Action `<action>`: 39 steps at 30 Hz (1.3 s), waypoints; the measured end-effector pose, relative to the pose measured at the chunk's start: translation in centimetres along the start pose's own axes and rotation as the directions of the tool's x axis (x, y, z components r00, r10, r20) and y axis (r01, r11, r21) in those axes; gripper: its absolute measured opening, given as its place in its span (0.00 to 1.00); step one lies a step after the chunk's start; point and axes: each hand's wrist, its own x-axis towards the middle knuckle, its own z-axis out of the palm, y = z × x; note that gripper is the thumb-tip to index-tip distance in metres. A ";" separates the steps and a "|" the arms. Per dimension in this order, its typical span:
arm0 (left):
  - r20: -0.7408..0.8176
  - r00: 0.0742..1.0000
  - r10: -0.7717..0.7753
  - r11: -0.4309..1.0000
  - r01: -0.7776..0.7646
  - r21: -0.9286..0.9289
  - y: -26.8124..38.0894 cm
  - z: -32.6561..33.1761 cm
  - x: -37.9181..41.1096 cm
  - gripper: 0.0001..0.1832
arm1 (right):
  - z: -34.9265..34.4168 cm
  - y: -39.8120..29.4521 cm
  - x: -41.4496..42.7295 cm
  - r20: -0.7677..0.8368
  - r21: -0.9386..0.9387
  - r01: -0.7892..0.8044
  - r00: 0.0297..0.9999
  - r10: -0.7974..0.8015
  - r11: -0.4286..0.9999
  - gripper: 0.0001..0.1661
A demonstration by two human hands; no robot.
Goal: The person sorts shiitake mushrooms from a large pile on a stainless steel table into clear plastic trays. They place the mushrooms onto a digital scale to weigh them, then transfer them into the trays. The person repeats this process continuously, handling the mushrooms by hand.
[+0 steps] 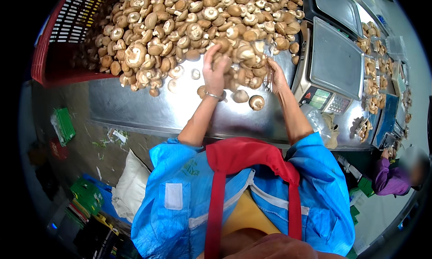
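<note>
A large heap of shiitake mushrooms (189,26) lies on the stainless steel table (145,107). At the heap's near edge, my right hand (276,73) grips the right side of a clear plastic tray (269,80) filled with mushrooms. My left hand (216,68) is at the tray's left side, fingers bent against mushrooms and somewhat blurred; whether it holds one I cannot tell. A metal bracelet circles the left wrist. Just below the tray, a shiitake mushroom (256,103) lies gills up on the steel, beside a paler one (240,96).
A red plastic crate (42,61) tips towards the heap at left. A weighing scale (337,56) stands close to my right forearm, another scale (339,9) behind it. Packed mushroom trays (373,87) line the far right. A co-worker in purple (388,178) is at lower right.
</note>
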 end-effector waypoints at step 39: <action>-0.263 0.964 0.030 0.992 0.003 0.124 1.7 -0.7 -2.1 0.12 | -25.0 -22.0 -14.4 -0.442 -0.603 0.334 0.616 -0.652 0.725 0.19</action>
